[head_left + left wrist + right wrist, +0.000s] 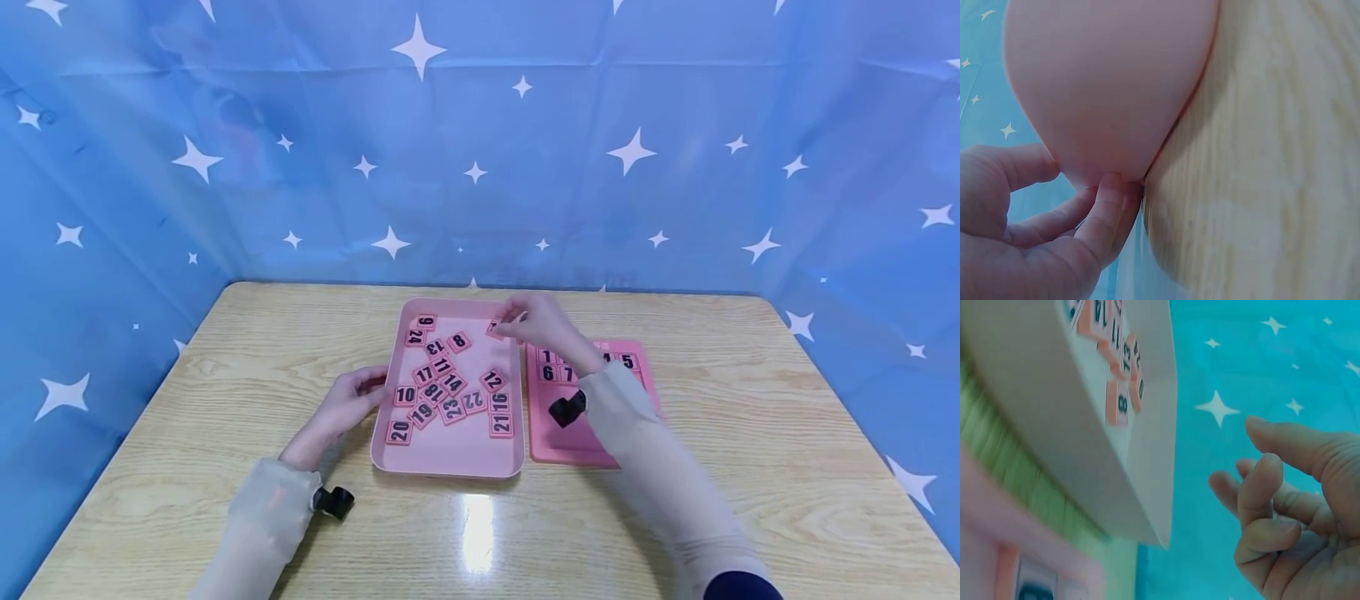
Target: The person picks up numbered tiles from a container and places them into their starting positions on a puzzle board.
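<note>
My left hand (354, 398) holds the left side of a shallow pink tray (450, 457), its thumb by the rim and fingers against the outer wall (1104, 94). Inside the tray lie several pink-edged number tiles, among them tile 8 (459, 342), tile 12 (492, 381) and tile 20 (399, 432). Over the tray's far right corner is my right hand (543, 321), its fingertips right at a partly covered tile (494, 328). The right wrist view shows the thumb and loosely bent fingers (1260, 487) apart, with nothing between them.
Right of the tray lies a darker pink number board (570, 442) with tiles in its top rows, partly hidden by my right forearm. The wooden table (750, 433) meets a blue star-patterned cloth (480, 125) at the back and sides.
</note>
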The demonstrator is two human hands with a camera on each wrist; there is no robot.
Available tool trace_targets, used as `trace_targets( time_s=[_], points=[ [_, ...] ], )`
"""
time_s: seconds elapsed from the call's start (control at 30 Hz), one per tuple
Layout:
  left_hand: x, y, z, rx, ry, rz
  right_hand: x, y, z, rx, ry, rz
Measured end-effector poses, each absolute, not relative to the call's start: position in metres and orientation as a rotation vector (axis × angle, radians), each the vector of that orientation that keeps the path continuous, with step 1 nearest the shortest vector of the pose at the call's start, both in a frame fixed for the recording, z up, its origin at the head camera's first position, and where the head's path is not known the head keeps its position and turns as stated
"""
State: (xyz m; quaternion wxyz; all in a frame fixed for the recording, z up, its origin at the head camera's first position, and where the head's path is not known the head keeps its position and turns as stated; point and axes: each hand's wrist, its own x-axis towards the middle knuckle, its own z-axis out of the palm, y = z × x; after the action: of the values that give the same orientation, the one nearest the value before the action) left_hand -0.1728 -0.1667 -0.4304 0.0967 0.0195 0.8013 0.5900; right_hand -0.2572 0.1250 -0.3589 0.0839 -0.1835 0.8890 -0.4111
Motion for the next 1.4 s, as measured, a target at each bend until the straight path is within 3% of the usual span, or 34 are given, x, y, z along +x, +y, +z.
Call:
trace_targets(
  time_s=[0.63,1.07,1.4],
  points=[
    [-0.172,-0.167,-0.431,0.047,2.386,1.737,-0.3,0.075,-0.399,-0.397,2.365,-1.214],
    [-0.173,-0.167,-0.43,0.043,2.37,1.746,-0.303,0.072,-0.421,-0.269,2.301,-1.319],
    [-0.172,-0.167,-0.429,0.037,2.362,1.742,-0.302,0.069,-0.424,-0.328,2.431,-1.207]
  ],
)
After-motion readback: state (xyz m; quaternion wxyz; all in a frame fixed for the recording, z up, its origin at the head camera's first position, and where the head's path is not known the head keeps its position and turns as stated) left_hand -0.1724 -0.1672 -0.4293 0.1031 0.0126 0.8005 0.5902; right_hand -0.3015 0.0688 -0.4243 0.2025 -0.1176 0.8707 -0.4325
